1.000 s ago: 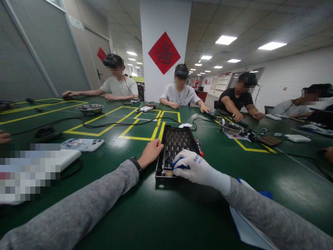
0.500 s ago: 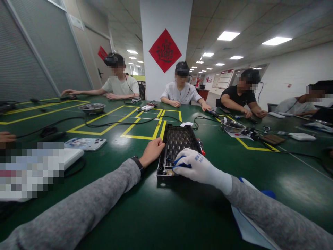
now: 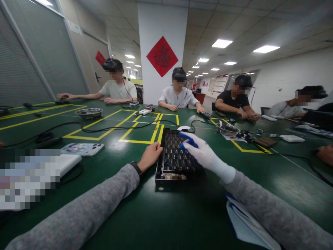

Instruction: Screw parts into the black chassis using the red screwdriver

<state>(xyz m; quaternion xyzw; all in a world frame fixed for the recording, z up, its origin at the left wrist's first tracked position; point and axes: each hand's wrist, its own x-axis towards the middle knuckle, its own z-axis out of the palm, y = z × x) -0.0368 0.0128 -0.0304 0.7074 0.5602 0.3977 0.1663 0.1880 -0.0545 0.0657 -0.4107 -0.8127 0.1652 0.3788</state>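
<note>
In front of me lies a shallow black rectangular case (image 3: 170,181), with rows of shiny curved shapes on the dark grid-like panel (image 3: 173,152) inside it. A beige strip (image 3: 175,177) shows at its near end. My left hand (image 3: 151,156), bare with a dark wristband, is closed against the case's left edge; what its fingers hold, if anything, is hidden. Over the right side of the case is my right hand (image 3: 204,151), in a white glove with blue fingertips. Its fingers are apart and I see nothing between them.
A phone (image 3: 82,149) and a pixelated white object (image 3: 33,178) lie to the left. A folded blue-white cloth item (image 3: 244,222) is under my right forearm. Black cables (image 3: 130,124), metal bowls (image 3: 90,113) and several seated people are across the green table.
My right hand has lifted from the near end of the case, moved up and away, and spread its fingers. My left hand stays at the left edge. The view has tilted slightly.
</note>
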